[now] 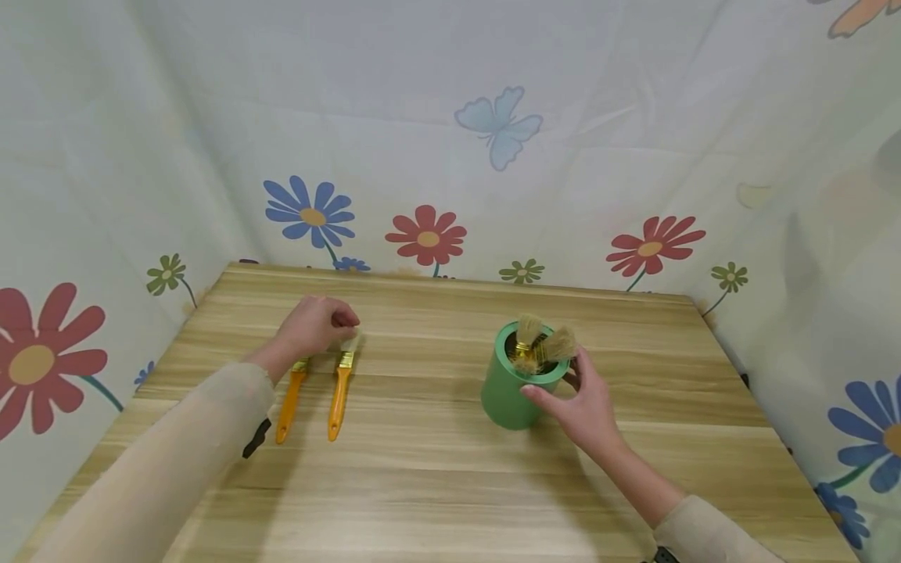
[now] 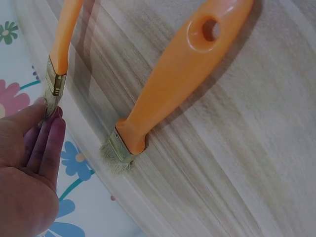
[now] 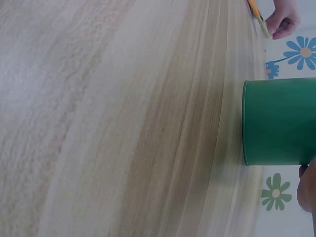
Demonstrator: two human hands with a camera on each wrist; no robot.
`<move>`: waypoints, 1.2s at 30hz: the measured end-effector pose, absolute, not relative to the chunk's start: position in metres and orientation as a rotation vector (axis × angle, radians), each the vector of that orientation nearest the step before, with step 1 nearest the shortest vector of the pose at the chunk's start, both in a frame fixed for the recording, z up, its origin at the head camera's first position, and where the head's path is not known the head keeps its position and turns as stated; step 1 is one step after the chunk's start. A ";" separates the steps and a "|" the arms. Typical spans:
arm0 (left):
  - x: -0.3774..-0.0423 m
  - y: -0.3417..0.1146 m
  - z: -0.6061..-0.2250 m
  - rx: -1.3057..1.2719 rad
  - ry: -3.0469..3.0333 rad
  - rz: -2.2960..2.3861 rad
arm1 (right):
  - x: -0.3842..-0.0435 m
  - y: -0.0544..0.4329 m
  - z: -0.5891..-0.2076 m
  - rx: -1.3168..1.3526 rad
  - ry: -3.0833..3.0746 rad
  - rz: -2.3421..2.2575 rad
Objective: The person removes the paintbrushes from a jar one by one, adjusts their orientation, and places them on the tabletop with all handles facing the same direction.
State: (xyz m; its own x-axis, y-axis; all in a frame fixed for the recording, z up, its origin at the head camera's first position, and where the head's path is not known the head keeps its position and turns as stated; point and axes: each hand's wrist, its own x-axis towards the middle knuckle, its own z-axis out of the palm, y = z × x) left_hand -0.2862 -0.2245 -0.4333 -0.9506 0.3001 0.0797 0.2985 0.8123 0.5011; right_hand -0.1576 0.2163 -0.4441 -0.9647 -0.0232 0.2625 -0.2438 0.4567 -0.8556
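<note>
With thumb and fingertips, my left hand (image 1: pixel 314 324) pinches the pale bristles of a paintbrush (image 1: pixel 339 399) with an orange handle. The left wrist view shows those bristles between the fingers of the left hand (image 2: pixel 32 153). Just left of it lies a second orange paintbrush (image 1: pixel 290 407), its bristle end partly hidden by the hand in the head view. On the right, my right hand (image 1: pixel 583 403) grips a green cylindrical cup (image 1: pixel 512 399) from its right side, thumb near the rim. Several brushes (image 1: pixel 547 348) stand in the cup, bristles up.
A wood-grain table (image 1: pixel 415 485) carries everything. White cloth (image 1: pixel 394 94) printed with flowers and a butterfly hangs behind the table and at both sides.
</note>
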 end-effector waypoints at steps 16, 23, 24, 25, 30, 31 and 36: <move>-0.289 -0.223 -0.442 0.487 3.003 0.815 | -0.159 0.218 -0.445 0.231 -2.500 1.512; -0.290 -0.225 -0.443 0.484 3.002 0.815 | -0.160 0.218 -0.447 0.238 -2.492 1.507; -0.290 -0.225 -0.444 0.482 3.000 0.814 | -0.161 0.218 -0.447 0.238 -2.492 1.504; -0.290 -0.225 -0.444 0.481 2.997 0.815 | -0.161 0.218 -0.448 0.238 -2.491 1.502; -0.291 -0.225 -0.444 0.477 2.994 0.814 | -0.160 0.218 -0.447 0.245 -2.485 1.500; -0.291 -0.226 -0.445 0.476 2.995 0.813 | -0.160 0.218 -0.447 0.247 -2.486 1.497; -0.293 -0.229 -0.446 0.465 3.006 0.812 | -0.160 0.218 -0.446 0.248 -2.489 1.491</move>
